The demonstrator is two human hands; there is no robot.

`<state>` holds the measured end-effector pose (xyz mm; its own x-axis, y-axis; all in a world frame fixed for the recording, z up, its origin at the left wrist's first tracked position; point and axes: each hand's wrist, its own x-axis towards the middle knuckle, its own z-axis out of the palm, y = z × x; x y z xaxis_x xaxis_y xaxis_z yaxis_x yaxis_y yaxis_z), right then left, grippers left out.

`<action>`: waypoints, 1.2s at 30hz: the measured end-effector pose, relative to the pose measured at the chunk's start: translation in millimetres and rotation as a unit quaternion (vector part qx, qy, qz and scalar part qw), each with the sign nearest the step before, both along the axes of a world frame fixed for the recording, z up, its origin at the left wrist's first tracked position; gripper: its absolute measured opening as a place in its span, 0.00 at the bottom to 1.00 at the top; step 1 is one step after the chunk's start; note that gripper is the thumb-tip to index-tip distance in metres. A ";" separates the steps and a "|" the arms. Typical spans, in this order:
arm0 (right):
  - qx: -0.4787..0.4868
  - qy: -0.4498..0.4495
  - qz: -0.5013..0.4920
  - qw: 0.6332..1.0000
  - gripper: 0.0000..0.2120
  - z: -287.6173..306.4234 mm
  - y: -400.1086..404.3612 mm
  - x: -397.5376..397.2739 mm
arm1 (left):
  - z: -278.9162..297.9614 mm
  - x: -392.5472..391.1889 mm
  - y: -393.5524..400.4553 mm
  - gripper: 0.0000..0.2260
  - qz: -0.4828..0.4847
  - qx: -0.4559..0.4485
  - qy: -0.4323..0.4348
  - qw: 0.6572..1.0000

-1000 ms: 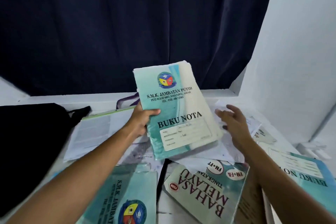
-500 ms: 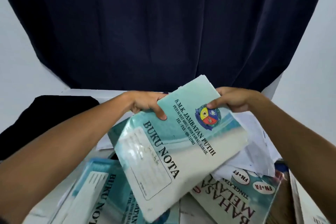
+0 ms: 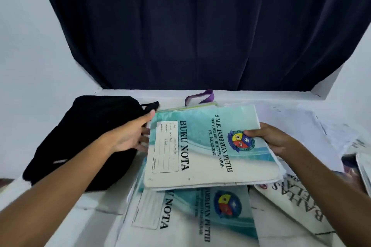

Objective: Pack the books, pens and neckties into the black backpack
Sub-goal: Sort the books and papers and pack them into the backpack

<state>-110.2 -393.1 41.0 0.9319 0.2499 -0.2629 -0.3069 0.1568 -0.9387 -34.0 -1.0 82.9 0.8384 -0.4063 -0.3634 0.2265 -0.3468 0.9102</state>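
A teal "BUKU NOTA" notebook point(image 3: 210, 146) lies turned sideways, held flat just above the pile of books. My right hand point(image 3: 271, 140) grips its right edge, thumb on the cover beside the school crest. At the notebook's left edge is my left hand point(image 3: 130, 136), its fingers straight and touching that edge, the thumb pointing up. The black backpack point(image 3: 80, 138) lies flat on the white table point(image 3: 60, 204) to the left, under my left forearm. A second "BUKU NOTA" notebook point(image 3: 190, 218) and a "BAHASA MELAYU" book point(image 3: 297, 208) lie beneath. No pens or neckties show.
A purple strap point(image 3: 200, 97) loops up behind the notebook, over a thin green-edged book. Loose white papers point(image 3: 291, 124) spread across the right of the table. Another book's corner point(image 3: 359, 166) pokes in at the right edge. A dark blue curtain point(image 3: 190, 26) hangs behind the table.
The notebook has turned sideways and come down flat over the pile. My right hand has taken hold of its edge, and my left hand has loosened from a grip to straight fingers at its left edge.
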 end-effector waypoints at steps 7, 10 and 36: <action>0.014 0.079 -0.008 0.997 0.47 -38.4 55.3 -42.1 | -39.0 -36.7 31.7 0.17 0.022 -0.010 0.064 0.998; -0.030 0.102 -0.006 0.994 0.46 -37.4 69.8 -63.6 | -51.6 -46.4 44.5 0.22 0.024 0.049 0.054 0.997; -0.511 0.092 -0.189 0.833 0.22 -37.4 45.0 -125.2 | -35.7 -55.5 -38.1 0.30 -0.160 0.397 -0.330 0.841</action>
